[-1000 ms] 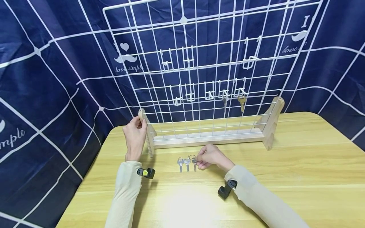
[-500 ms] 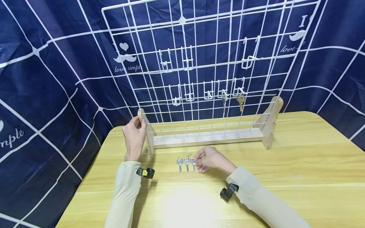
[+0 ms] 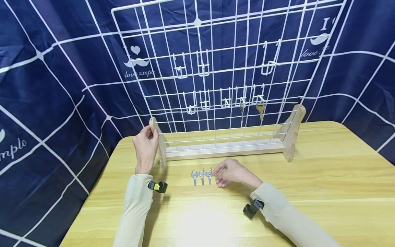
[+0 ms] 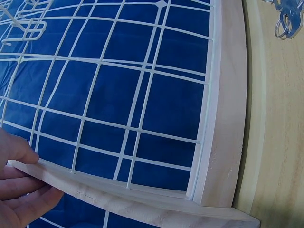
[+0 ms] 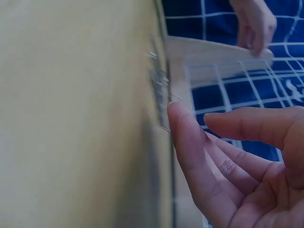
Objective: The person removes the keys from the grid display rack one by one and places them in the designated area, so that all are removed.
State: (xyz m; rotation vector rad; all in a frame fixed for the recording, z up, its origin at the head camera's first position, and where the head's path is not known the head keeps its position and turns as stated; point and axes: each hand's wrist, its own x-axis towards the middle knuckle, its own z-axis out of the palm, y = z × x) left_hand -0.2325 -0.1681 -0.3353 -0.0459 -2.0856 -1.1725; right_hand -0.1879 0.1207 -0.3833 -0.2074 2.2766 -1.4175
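**Key pickup at the wire rack: step in hand**

Your left hand (image 3: 145, 147) grips the upper end of the rack's left wooden upright (image 3: 158, 139), left of centre in the head view. The left wrist view shows the fingers (image 4: 21, 190) curled round the wooden edge, with the thumb on the opposite face. This hand appears to steady the white wire rack (image 3: 222, 68), which stands on the desk (image 3: 308, 192) in the upper middle of the frame.

Your right hand (image 3: 232, 173) rests low over the desk just below the rack base, at centre frame. Its fingers are loosely bent and part-open, and they hold nothing that the pictures show. The right wrist view shows the fingertips (image 5: 183, 128) just beside the nearest key. Whether they touch it cannot be told.

Three silver keys (image 3: 201, 176) lie side by side on the desk, immediately left of the right hand. Two further keys (image 3: 251, 110) already hang from hooks on the lower hook row, right of centre.

Judged step: pickup of the rightmost desk key, not yet completed.

The next move calls for a thumb-and-forefinger pinch on that key's head or ring. Lift it without disturbing its two neighbours. Keep the left hand firm on the upright.
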